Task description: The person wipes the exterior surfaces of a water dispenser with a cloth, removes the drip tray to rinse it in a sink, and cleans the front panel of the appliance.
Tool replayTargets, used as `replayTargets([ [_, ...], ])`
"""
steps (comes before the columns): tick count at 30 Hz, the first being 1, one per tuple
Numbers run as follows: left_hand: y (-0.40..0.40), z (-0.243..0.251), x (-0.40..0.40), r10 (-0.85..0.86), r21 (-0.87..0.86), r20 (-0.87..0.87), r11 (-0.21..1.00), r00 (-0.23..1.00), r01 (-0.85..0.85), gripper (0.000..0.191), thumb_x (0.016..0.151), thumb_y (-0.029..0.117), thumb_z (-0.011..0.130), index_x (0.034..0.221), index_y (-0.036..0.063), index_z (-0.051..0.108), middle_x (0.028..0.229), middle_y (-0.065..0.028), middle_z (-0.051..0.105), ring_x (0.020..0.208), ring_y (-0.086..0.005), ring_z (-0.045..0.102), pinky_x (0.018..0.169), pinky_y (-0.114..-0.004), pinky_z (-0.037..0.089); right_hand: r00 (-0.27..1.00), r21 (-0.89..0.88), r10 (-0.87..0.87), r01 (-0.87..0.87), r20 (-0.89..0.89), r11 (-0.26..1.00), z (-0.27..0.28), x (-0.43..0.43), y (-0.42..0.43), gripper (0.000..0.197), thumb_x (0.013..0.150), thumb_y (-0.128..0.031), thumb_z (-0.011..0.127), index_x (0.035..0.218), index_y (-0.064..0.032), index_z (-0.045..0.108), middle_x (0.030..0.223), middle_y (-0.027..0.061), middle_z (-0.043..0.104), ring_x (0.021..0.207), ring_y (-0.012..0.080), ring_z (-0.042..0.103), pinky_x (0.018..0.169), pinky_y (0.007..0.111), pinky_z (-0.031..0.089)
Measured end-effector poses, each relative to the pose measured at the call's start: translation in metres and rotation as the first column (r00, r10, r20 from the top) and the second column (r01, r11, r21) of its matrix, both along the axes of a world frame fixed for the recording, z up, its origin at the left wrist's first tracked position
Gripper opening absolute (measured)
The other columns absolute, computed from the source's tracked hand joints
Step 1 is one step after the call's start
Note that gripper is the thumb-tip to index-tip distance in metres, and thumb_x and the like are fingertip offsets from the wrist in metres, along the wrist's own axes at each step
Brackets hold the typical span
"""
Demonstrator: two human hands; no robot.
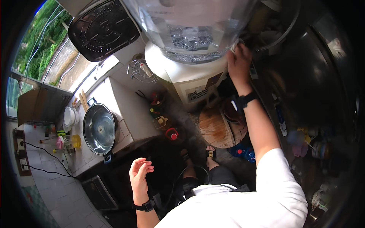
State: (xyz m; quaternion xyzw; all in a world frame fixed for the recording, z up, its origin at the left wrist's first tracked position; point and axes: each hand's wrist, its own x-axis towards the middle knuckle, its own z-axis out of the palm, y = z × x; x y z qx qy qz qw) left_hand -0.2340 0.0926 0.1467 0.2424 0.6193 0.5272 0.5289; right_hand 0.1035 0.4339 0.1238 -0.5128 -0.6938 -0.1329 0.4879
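Note:
A white water dispenser [168, 71] stands ahead of me, with a large clear water bottle [191, 37] on top. At the bottle's lower right side, my right hand [240, 64] has its fingers bent around a small pale cloth [234, 48]. Most of that cloth is hidden behind the fingers and the bottle's edge. My left hand [140, 173] is raised in front of my body at the left, fingers loosely curled and apart from the thumb, with nothing in it. Each wrist wears a black band.
A steel pot with a glass lid [99, 128] sits on the tiled counter [125, 134] at left, near white bowls [70, 117]. A black perforated tray [104, 30] leans above. Bottles [172, 134] and a round wooden board [214, 125] are low down by my feet.

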Motion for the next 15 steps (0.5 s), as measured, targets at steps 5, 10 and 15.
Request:
replayTargets([
  [5,-0.02,-0.005,-0.018,0.129,-0.022,0.002,0.991,0.992,-0.129,0.013,0.089,0.005,0.054,0.101,0.0027,0.058,0.088,-0.0087,0.065,0.073,-0.0138,0.064,0.068,-0.025,0.052,0.999,-0.083,-0.038,0.037,-0.006,0.996,-0.014,-0.061,-0.067,0.032,0.083,-0.015,0.057,0.111,0.0002,0.056,0.118,0.0203,0.048,0.103,0.0379,0.044,0.089,0.045,0.037],
  [10,-0.022,-0.007,-0.021,0.186,-0.005,-0.015,0.982,0.982,-0.187,0.012,0.089,0.005,0.054,0.1,0.0023,0.058,0.088,-0.0086,0.065,0.072,-0.0137,0.063,0.067,-0.024,0.052,0.971,-0.092,0.115,-0.097,0.21,0.991,-0.01,-0.142,-0.097,0.033,0.079,-0.014,0.056,0.11,-0.0033,0.058,0.117,0.0142,0.05,0.106,0.0314,0.046,0.092,0.04,0.037],
  [15,-0.018,-0.003,-0.018,0.167,0.037,-0.045,0.986,0.985,-0.165,0.011,0.09,0.005,0.053,0.098,0.0021,0.058,0.086,-0.0085,0.065,0.071,-0.0135,0.062,0.066,-0.024,0.051,0.923,-0.039,0.166,-0.162,0.347,0.986,0.016,-0.174,-0.066,0.026,0.081,-0.018,0.053,0.101,-0.0041,0.059,0.109,0.0074,0.053,0.099,0.0235,0.049,0.084,0.036,0.039],
])
